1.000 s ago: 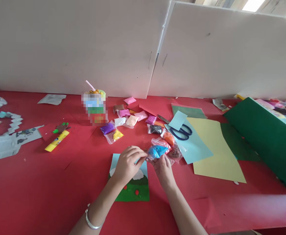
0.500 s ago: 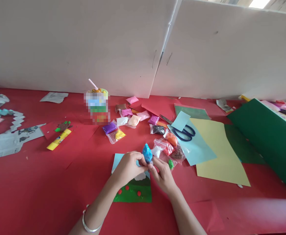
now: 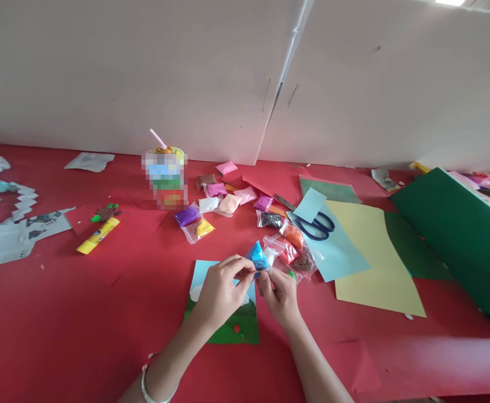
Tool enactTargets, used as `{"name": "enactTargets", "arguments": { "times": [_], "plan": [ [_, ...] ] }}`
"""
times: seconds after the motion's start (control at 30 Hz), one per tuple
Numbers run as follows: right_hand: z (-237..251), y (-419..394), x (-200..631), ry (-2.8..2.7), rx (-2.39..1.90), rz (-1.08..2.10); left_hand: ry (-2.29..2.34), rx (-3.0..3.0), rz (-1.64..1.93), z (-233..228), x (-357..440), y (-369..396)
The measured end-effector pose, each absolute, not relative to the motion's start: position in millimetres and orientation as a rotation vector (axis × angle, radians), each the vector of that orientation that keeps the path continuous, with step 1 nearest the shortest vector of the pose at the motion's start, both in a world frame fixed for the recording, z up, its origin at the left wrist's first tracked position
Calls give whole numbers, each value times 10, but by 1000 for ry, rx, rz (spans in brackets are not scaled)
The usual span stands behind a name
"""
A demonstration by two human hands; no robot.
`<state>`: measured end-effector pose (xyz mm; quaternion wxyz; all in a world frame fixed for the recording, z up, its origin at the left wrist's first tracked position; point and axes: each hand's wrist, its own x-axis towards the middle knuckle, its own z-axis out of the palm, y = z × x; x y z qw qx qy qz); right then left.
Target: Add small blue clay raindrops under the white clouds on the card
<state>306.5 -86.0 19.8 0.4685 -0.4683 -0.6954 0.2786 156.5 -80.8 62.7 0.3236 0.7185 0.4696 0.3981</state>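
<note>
Above a red table (image 3: 102,336), with a green box (image 3: 450,240) far right of the fingers (image 3: 240,262) and a yellow sheet (image 3: 377,252) nearer on that side. Partly over a picture card (image 3: 240,314), just below and left of the fingers. Pinching, between closed fingers of left hand (image 3: 224,288) and right hand (image 3: 281,295), the near end of a blue packet (image 3: 256,255), with its bulk just beyond.

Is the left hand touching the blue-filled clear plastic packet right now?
Touching. The head view shows the left hand pinching the near end of the blue-filled clear plastic packet between thumb and fingertips.
</note>
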Motion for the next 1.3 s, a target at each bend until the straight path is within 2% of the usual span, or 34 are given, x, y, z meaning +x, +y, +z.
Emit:
{"name": "enactTargets", "arguments": {
  "times": [0.27,0.37,0.53,0.7,0.83,1.0,1.3],
  "plan": [
    [146,-902,2994,-1783,-1105,401,1440,2054,1245,656,1535,-723],
    [108,-898,3018,-1741,-1169,371,1379,2181,1197,666,1517,-662],
    [53,-846,3043,-1616,-1201,146,1192,2140,1165,609,1445,-629],
    [31,-823,3038,-1747,-1206,241,1209,2279,1097,541,1377,-643],
    [16,-831,3059,-1719,-1249,191,1383,2461,1035,526,1371,-645],
    [-8,-837,3061,-1724,-1259,177,1391,2441,925,546,1351,-635],
    [-43,-826,3053,-1684,-1282,201,1456,2470,985,450,1408,-632]
  ]
}}
